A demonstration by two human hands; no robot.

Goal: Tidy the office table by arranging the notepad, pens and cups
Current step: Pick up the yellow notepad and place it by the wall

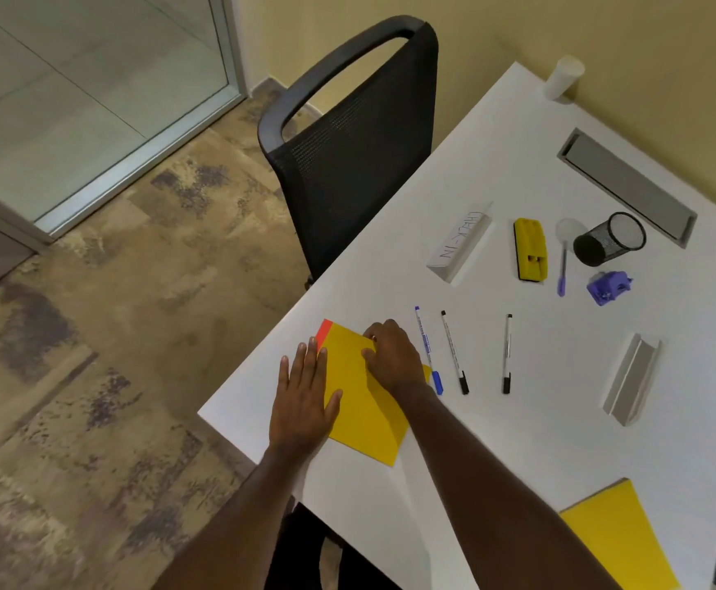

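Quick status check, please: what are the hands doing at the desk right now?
Left hand flat on yellow notepad's left edge. Right hand curled on its far corner. Three pens loose beside it; black mesh cup further off.

The right hand (394, 355) covers the far corner of the yellow rectangular notepad (364, 410). The frame's bottom edge cuts off 1 second yellow flat pad (620, 542). Print on the 3 slim white pens (454, 353) is too small to read.
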